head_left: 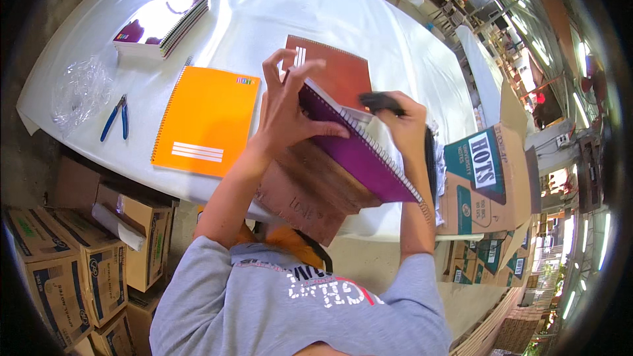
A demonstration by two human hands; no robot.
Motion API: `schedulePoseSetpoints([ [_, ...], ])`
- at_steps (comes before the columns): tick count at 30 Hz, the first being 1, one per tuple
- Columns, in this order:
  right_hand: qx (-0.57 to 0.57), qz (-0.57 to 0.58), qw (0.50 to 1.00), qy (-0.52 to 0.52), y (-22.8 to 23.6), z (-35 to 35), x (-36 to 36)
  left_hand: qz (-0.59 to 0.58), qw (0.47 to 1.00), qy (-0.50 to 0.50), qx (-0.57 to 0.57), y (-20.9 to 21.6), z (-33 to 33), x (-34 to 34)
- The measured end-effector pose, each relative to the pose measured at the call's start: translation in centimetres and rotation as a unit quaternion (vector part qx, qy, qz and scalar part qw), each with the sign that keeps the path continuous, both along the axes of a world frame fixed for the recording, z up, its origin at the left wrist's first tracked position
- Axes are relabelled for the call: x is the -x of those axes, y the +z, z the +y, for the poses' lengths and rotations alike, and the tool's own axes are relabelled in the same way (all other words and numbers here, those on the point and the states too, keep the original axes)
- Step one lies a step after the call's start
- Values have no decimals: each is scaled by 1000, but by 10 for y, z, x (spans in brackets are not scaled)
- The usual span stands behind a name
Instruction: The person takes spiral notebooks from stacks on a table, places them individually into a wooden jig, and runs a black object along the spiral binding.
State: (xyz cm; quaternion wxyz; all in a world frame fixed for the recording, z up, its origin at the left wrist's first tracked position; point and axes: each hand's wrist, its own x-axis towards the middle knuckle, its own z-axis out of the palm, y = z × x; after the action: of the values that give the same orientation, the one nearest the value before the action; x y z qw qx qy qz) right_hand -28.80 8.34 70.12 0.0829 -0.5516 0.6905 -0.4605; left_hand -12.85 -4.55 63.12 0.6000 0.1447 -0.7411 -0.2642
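Note:
My left hand (280, 115) grips a purple spiral notebook (359, 161) by its upper left part, thumb pressed on the cover. The notebook is held tilted, its wire coil running down towards my right forearm. My right hand (410, 125) is closed round a black object (381, 101) behind the coil; blur hides its exact kind. Under the notebook is a brown wooden stand (310, 191) with handwriting on it. A reddish-brown spiral notebook (336, 69) lies just beyond my hands. An orange spiral notebook (208, 118) rests flat to the left.
Blue-handled pliers (115, 118) and crumpled clear plastic (79, 95) lie on the white-covered table (264, 0) at the left. Farther back sits a stack of spiral notebooks (161, 26). An open carton (484, 178) stands at the right; several cartons (69, 270) are piled below left.

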Motion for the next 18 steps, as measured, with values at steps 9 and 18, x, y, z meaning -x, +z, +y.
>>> schedulePoseSetpoints([
  [9,74,-97,971,204,-1,-20,-11,5,1000,-1,-12,-7,-6,-2],
  [18,-72,-200,959,189,-7,-37,-19,12,995,-48,-92,-9,-5,-3],
])
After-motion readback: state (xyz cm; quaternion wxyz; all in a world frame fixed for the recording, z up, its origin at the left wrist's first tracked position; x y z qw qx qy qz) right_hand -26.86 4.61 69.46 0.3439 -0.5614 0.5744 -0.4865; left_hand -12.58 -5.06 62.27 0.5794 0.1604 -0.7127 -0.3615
